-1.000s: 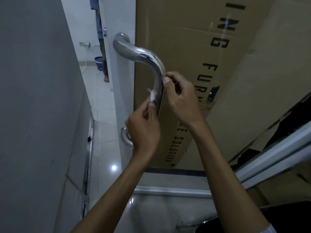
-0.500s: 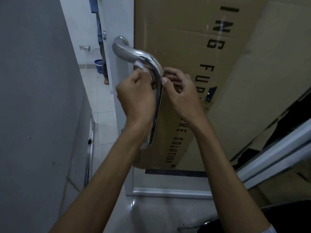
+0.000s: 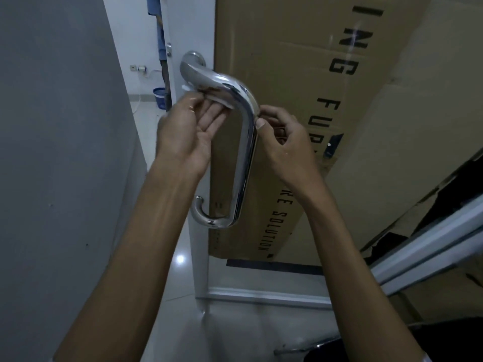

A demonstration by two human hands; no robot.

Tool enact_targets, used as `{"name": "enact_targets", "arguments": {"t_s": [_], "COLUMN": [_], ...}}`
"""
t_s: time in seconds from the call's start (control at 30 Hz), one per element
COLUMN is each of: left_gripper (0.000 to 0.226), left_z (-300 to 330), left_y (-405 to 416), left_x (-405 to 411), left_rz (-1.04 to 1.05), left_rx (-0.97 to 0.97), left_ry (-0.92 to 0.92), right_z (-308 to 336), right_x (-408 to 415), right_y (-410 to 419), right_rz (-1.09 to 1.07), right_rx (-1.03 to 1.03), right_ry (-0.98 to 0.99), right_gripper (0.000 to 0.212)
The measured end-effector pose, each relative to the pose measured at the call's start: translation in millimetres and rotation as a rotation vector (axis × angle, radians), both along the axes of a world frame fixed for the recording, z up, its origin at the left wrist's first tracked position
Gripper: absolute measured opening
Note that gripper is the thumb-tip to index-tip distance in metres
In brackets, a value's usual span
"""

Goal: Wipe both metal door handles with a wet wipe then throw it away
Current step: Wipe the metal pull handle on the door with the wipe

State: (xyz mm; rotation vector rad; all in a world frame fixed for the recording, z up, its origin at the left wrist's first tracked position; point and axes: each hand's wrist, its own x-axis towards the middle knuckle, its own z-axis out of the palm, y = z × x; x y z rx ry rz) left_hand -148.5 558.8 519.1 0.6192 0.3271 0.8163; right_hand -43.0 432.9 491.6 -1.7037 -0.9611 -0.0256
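Grey wall [image 3: 57, 152] fills the left side, a white door [image 3: 188, 35] stands ajar in the middle, and a big printed cardboard box [image 3: 287, 74] leans behind it. On the door's edge sits a curved chrome door handle [image 3: 245, 142]. The left hand [image 3: 188, 131] is palm-up under the handle's upper arm, fingers fairly straight, pressing a white wet wipe [image 3: 222, 101] against the underside near the top mount. The right hand [image 3: 285, 142] has its fingers curled beside the upper bend of the bar, thumb tip touching the metal; whether it pinches a bit of wipe cannot be told. To do this stroke well, I would wrap the wipe right round the tube, draw it along the bend and down the long bar to the lower hook, then treat the second handle, which is not visible here.
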Motion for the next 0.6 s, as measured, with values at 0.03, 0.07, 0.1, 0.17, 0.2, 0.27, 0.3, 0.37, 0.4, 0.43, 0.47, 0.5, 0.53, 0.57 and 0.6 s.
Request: {"name": "enact_targets", "arguments": {"t_s": [0.03, 0.07, 0.1, 0.17, 0.2, 0.27, 0.3, 0.37, 0.4, 0.43, 0.47, 0.5, 0.53, 0.57, 0.6], "left_gripper": [0.018, 0.018, 0.017, 0.018, 0.019, 0.02, 0.021, 0.021, 0.021, 0.022, 0.023, 0.025, 0.026, 0.026, 0.025], "left_z": [-1.3, -4.2, -8.7, -21.4, -29.7, -47.0, -54.9, -72.9, -83.9, -96.9, -110.5, -124.8, -138.1, -151.0, -162.5], "left_y": [-1.0, -7.5, -17.1, -35.1, -39.7, -40.4, -38.6, -36.7, -35.5, -33.6, -31.2, -28.2, -26.0, -23.9, -22.2], "left_x": [0.7, 0.6, 0.4, -0.6, -1.4, -2.7, -3.1, -3.1, -2.9, -2.8, -3.1, -3.7, -5.1, -6.7, -8.8], "left_rz": [0.01, 0.02, 0.042, 0.137, 0.198, 0.288, 0.311, 0.315, 0.299, 0.271, 0.243, 0.216, 0.189, 0.155, 0.116], "left_rx": [0.055, 0.131, 0.224, 0.433, 0.551, 0.775, 0.851, 0.934, 0.957, 0.971, 0.982, 0.993, 1.009, 1.03, 1.061], "left_ry": [0.021, 0.054, 0.093, 0.189, 0.238, 0.313, 0.349, 0.421, 0.453, 0.483, 0.515, 0.55, 0.585, 0.615, 0.643], "right_z": [-0.5, -1.0, -0.8, -1.3, -2.0, -3.5, -4.1, -5.7, -6.2, -6.9, -7.4, -7.7, -7.9, -8.3, -8.4], "right_x": [-0.7, -1.2, -1.6, -0.9, -0.4, -0.7, -0.7, -0.1, -0.4, -1.2, -1.6, -2.5, -3.4, -4.3, -4.9], "right_y": [-0.2, -0.6, -1.0, -1.3, -1.1, -0.7, -0.1, 0.7, 1.4, 2.3, 3.3, 4.2, 4.6, 5.3, 5.7], "right_rz": [0.002, 0.005, 0.009, 0.012, 0.013, 0.01, 0.01, 0.001, -0.003, -0.007, -0.011, -0.014, -0.017, -0.022, -0.027], "right_rx": [-0.003, -0.004, -0.002, 0.01, 0.016, 0.025, 0.028, 0.032, 0.035, 0.039, 0.041, 0.043, 0.043, 0.042, 0.04], "right_ry": [0.001, 0.003, 0.004, 0.012, 0.014, 0.014, 0.016, 0.028, 0.032, 0.037, 0.04, 0.043, 0.044, 0.043, 0.042], "right_gripper": [0.028, 0.028, 0.027, 0.027, 0.026, 0.027, 0.027, 0.029, 0.029, 0.029, 0.03, 0.031, 0.032, 0.033, 0.033]}}
